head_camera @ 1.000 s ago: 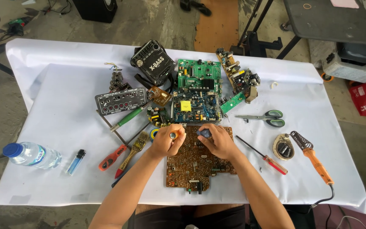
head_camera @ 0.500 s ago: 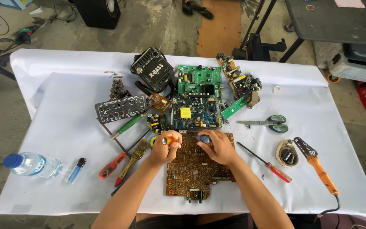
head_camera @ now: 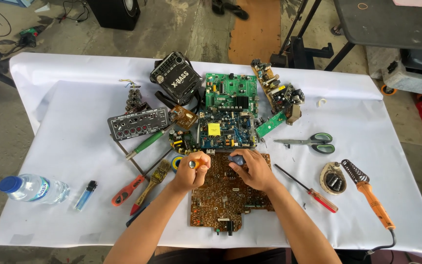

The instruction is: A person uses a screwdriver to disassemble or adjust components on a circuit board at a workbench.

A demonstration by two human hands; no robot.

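A large brown circuit board (head_camera: 228, 195) lies on the white-covered table in front of me. My left hand (head_camera: 190, 173) is closed around a small tool with an orange-yellow handle (head_camera: 197, 164), held over the board's upper left corner. My right hand (head_camera: 251, 168) rests on the board's upper edge, fingers curled over a small dark bluish part (head_camera: 236, 159). Just beyond my hands sits a blue circuit board (head_camera: 226, 130) with a yellow sticker, and behind it a green circuit board (head_camera: 230, 92).
Left of the board lie a green-handled screwdriver (head_camera: 146, 143), a red-handled tool (head_camera: 125, 191), a brush (head_camera: 153, 179), a lighter (head_camera: 85, 194) and a water bottle (head_camera: 32, 188). Right are scissors (head_camera: 311, 142), a red screwdriver (head_camera: 308, 190), a soldering iron (head_camera: 369, 199). A black radio (head_camera: 176, 78) stands behind.
The view has drifted slightly. My hands stay on the brown board's upper edge, with the left hand shifted a little left while gripping the orange-handled tool.
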